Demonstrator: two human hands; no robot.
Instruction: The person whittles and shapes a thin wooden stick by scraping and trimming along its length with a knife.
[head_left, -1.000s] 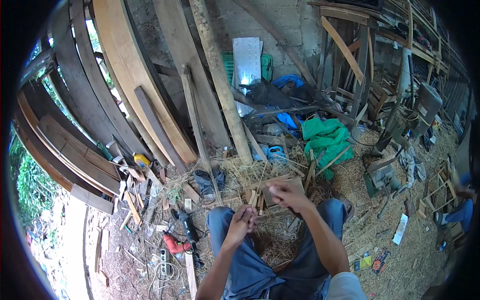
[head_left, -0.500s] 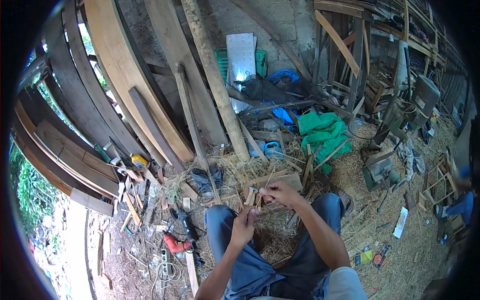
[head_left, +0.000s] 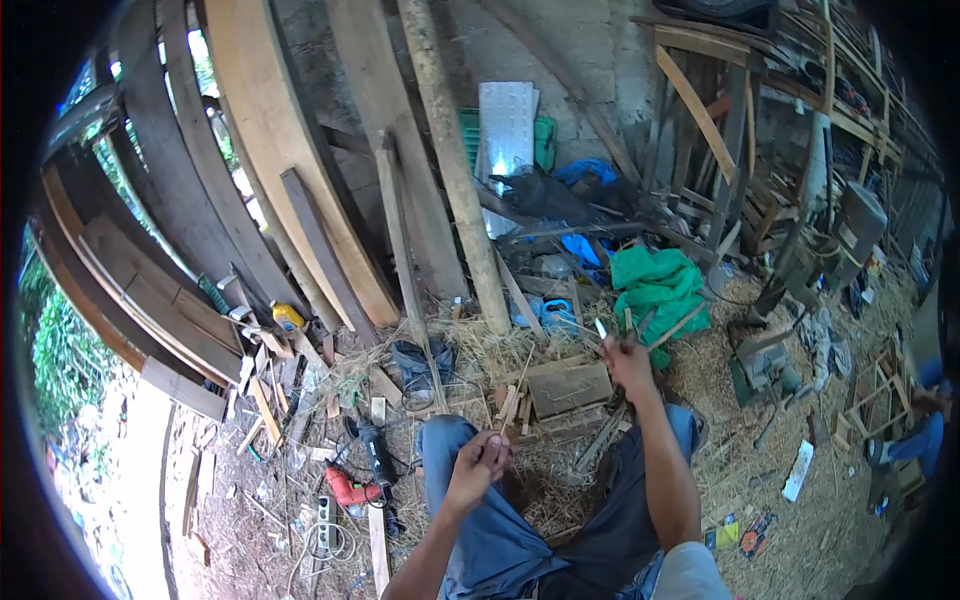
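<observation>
Between the person's knees, my left hand (head_left: 480,465) is closed around a thin wooden stick (head_left: 517,388) that points up and away. My right hand (head_left: 628,365) is raised off to the right, above the right knee, closed on a small tool with a bright blade-like end (head_left: 601,328). The tool's handle is mostly covered by the fingers. Ahead of the knees lies a wooden block (head_left: 568,388) on the ground, with short wood pieces (head_left: 511,407) at its left side.
A red power tool (head_left: 350,488) and an angle grinder (head_left: 376,455) lie left of the left knee, near a power strip (head_left: 328,522). A green cloth (head_left: 655,285) lies ahead. Long boards (head_left: 290,150) lean at the left. Another person's leg (head_left: 915,440) shows far right.
My right hand has moved away from the stick, up and to the right, with the tool in it. My left hand has lowered slightly and still grips the stick. The view has shifted slightly.
</observation>
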